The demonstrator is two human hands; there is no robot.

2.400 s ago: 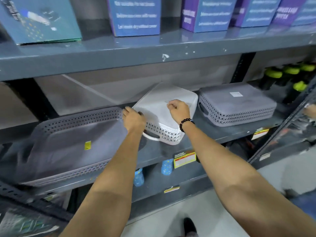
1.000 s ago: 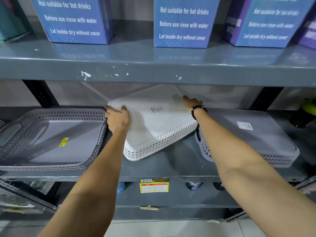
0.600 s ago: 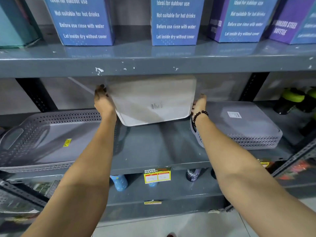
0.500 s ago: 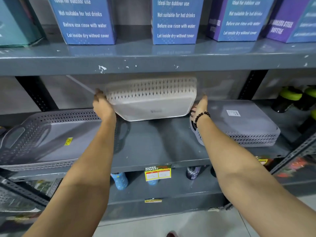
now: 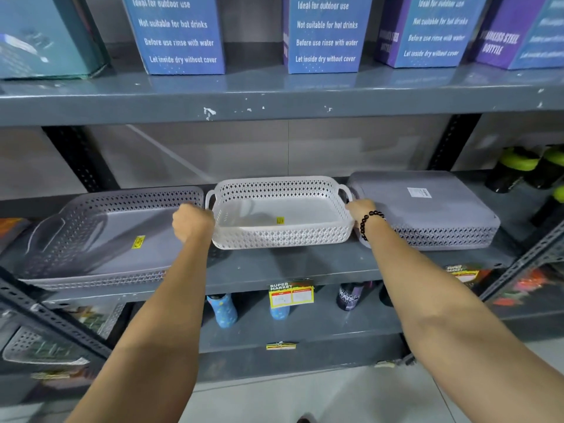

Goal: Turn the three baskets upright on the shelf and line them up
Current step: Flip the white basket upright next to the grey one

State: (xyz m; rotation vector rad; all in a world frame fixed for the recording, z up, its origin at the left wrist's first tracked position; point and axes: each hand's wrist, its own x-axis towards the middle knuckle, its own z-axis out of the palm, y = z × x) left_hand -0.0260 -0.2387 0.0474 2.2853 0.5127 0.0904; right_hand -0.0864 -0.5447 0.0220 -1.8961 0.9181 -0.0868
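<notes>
A white perforated basket point(image 5: 282, 236) stands upright in the middle of the grey shelf point(image 5: 274, 267), open side up, a yellow sticker inside. My left hand point(image 5: 192, 222) grips its left end by the handle and my right hand point(image 5: 358, 209), with a black bead bracelet, holds its right end. A large grey basket point(image 5: 100, 239) sits upright to the left, touching my left hand. To the right a second grey basket point(image 5: 427, 209) lies upside down, bottom up, with a white label on it.
The shelf above point(image 5: 274, 96) hangs low over the baskets and carries blue and purple boxes point(image 5: 325, 35). Black bottles with green caps point(image 5: 518, 166) stand at the far right. Bottles and price tags point(image 5: 291, 294) sit below. Slotted metal uprights point(image 5: 79, 160) frame the bay.
The white basket was bottom-up and tilted; both hands lifted it, rolled it over against the back wall and brought it down upright on the shelf between the grey baskets.
</notes>
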